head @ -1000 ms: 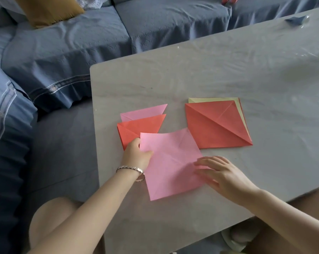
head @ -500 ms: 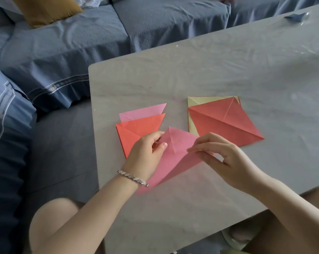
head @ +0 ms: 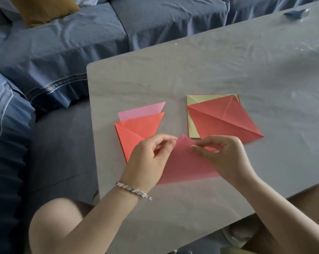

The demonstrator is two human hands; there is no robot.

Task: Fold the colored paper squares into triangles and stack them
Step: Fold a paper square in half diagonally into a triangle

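A pink paper sheet (head: pixel 186 164) is held lifted off the grey table (head: pixel 210 70), doubled over into a triangle shape. My left hand (head: pixel 147 160) pinches its upper left edge. My right hand (head: pixel 223 156) pinches the upper right edge near the top corner. To the left lie two folded triangles: an orange-red triangle (head: pixel 136 131) on top of a pink triangle (head: pixel 144 110). To the right sits a pile of unfolded squares, an orange-red square (head: pixel 221 121) turned askew over a yellow square (head: pixel 193 99).
A blue sofa (head: pixel 81 43) with a mustard cushion (head: pixel 43 8) runs along the table's far and left sides. A small blue paper piece (head: pixel 293 13) lies at the table's far right corner. My bare knees show below the near edge.
The pink square lay flat on the table a second ago; both hands lifted it and brought its corners together into a triangle. The orange-red square on the right pile shifted askew.
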